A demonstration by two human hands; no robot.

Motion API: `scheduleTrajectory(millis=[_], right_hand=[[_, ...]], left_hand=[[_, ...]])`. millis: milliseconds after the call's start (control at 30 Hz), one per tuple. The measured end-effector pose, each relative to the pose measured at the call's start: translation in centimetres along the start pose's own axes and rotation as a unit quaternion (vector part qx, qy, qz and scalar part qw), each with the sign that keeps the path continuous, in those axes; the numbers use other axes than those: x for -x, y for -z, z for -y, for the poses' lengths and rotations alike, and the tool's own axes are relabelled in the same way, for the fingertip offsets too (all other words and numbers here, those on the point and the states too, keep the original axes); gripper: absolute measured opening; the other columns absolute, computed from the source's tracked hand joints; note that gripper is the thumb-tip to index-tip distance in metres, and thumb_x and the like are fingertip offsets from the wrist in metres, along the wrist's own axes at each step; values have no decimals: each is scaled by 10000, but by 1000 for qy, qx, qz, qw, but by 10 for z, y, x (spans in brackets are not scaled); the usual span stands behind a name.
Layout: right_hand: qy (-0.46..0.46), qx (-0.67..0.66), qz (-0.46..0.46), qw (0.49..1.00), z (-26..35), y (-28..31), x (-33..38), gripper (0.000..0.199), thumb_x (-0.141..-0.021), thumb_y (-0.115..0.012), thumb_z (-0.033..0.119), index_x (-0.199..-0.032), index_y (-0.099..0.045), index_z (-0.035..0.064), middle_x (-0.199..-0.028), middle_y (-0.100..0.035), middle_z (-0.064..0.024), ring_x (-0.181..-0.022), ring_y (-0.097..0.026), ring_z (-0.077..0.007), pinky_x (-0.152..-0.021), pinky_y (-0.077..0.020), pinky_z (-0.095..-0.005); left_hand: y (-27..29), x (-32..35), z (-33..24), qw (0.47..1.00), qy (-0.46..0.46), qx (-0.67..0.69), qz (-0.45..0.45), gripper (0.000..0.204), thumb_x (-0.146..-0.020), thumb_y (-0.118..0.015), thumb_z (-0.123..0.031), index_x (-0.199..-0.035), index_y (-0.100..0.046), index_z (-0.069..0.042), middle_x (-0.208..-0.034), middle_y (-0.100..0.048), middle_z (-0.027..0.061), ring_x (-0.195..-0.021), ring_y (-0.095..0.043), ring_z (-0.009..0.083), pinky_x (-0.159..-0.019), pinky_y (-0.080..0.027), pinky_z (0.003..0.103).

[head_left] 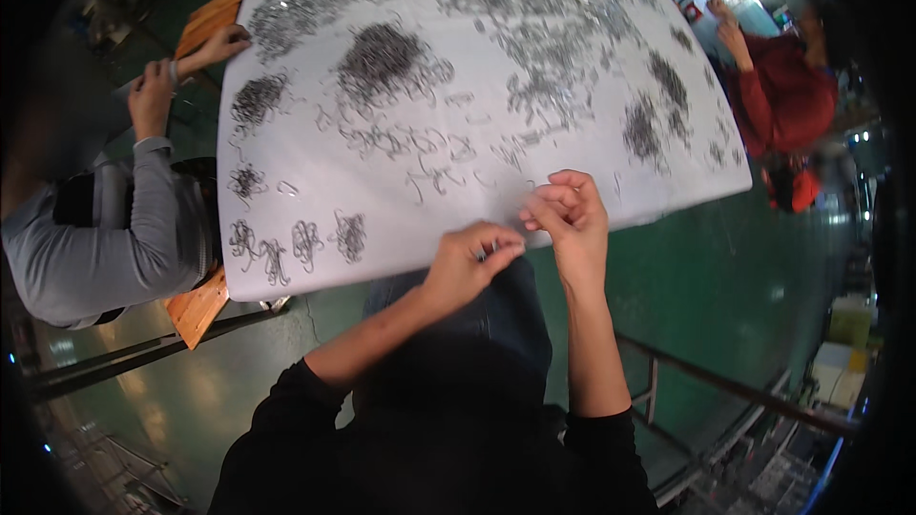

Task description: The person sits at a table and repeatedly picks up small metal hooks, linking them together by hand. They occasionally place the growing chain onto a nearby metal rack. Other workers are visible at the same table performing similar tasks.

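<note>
Many wire pieces, seemingly, across white tabletop (572, 200)

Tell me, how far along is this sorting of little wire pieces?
Done, it seems: a row of small wire bundles lies near the white sheet's left edge. In hand: the left hand and right hand pinch something tiny, too small to make out. Left: big loose heaps cover the far side, so most remains.

One head-worn fisheye view looks steeply down from above the person's own forearms, which enter from the lower edge. It faces forward over a white table (286, 257) filling the upper centre of the frame, close by; straight edges bow toward the dark rim, green floor (725, 267) lower right
</note>
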State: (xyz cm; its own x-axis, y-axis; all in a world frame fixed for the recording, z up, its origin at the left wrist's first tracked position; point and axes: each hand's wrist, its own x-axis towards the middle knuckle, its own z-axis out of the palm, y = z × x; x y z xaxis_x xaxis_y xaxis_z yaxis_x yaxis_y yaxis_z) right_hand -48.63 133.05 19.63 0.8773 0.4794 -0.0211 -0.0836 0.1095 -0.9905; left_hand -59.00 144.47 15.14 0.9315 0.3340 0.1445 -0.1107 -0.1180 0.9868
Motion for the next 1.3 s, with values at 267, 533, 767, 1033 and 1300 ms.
scheduleTrajectory(millis=[267,533,767,1033,1300], right_hand=[[-55,-63,-132,988,4,1,63,219,-834,-647,-60,-961,-481,7,-864,-626,-107,-723,-650,-147,-656,-543,-251],[99,-27,-174,979,-12,-1,67,204,-849,-628,-74,-912,-454,11,-910,-619,-123,-763,-652,-157,-697,-542,-255],[171,30,-164,971,-24,4,75,214,-851,-624,-81,-886,-441,23,-922,-620,-125,-788,-657,-158,-703,-543,-252],[150,42,-177,972,-30,1,76,199,-846,-627,-80,-877,-459,22,-917,-617,-124,-772,-660,-161,-677,-552,-253],[138,56,-164,975,-30,-5,73,182,-849,-618,-82,-864,-465,15,-916,-615,-121,-754,-653,-158,-659,-552,-252]], left_hand=[[-11,-2,-4,1000,16,-13,-2,157,-801,-682,6,-956,-677,-19,-860,-686,74,-717,-634,127,-666,-516,258],[-17,-4,-8,999,-25,-24,15,248,-813,-683,-5,-1058,-656,-33,-923,-683,68,-793,-630,128,-721,-503,259],[29,-104,30,938,-159,-296,84,238,-787,-698,-93,-1022,-676,-71,-940,-663,76,-889,-608,235,-768,-483,328],[17,-167,43,826,-149,-454,297,113,-728,-723,-124,-822,-669,-97,-910,-625,52,-980,-568,259,-823,-493,365],[7,-109,20,970,-57,-219,89,108,-793,-695,-105,-887,-670,-59,-832,-656,59,-808,-617,185,-756,-502,315]])
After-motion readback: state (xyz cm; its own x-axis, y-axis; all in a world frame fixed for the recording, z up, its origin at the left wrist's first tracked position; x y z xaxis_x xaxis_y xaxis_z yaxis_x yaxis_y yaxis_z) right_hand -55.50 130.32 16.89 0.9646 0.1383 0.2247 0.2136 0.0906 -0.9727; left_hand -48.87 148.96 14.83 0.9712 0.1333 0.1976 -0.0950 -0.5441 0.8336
